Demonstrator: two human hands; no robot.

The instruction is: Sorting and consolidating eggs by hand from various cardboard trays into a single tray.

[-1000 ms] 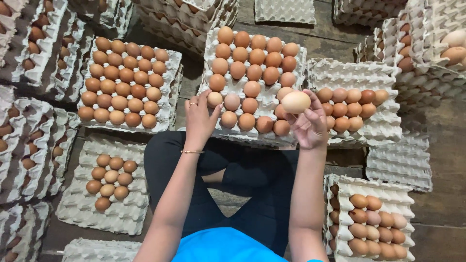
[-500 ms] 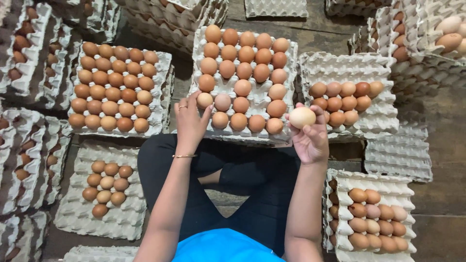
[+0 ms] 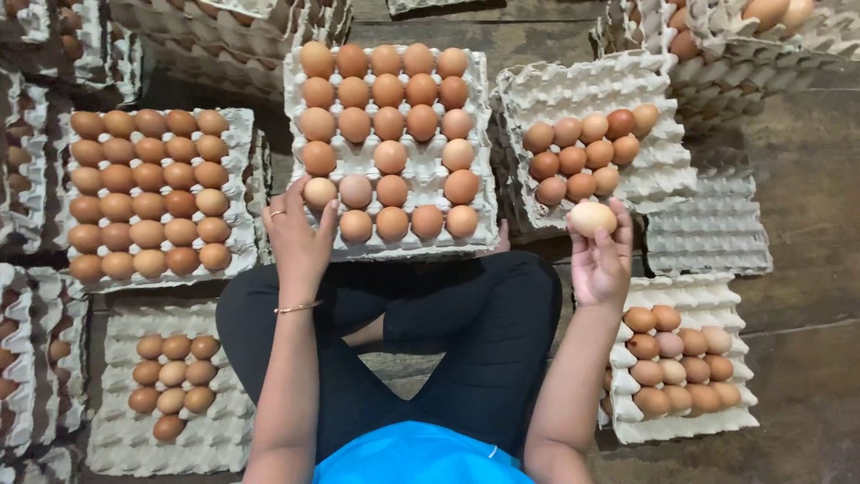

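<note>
Pale tan egg (image 3: 592, 218) sits in the fingertips of the right hand (image 3: 600, 262), raised at 3 o'clock from the seated person's knees. The fingers are closed around the egg from below and behind; the egg shows above them. It is held over the gap between two pulp trays, clear of both.

Left hand (image 3: 298, 237) rests at 10 o'clock from the knees, on the near left corner of the centre tray (image 3: 482, 235). Its fingertips close on the corner egg (image 3: 320, 193), a light brown one that remains seated in its cup. A ring shows on one finger and a thin bracelet (image 3: 298, 307) on the wrist.

The centre tray, at 12 o'clock, is nearly full of brown eggs. At 2 o'clock, the upper right tray (image 3: 663, 170) holds a small cluster of eggs in its middle. At 4 o'clock, the lower right tray (image 3: 726, 291) is filled across its near rows. At 9 o'clock, the left tray (image 3: 240, 260) is full. At 7 o'clock, the lower left tray (image 3: 125, 448) holds a small group.

Black trousers (image 3: 466, 323) cover the crossed legs, with the wooden floor (image 3: 806, 179) around the trays.
</note>
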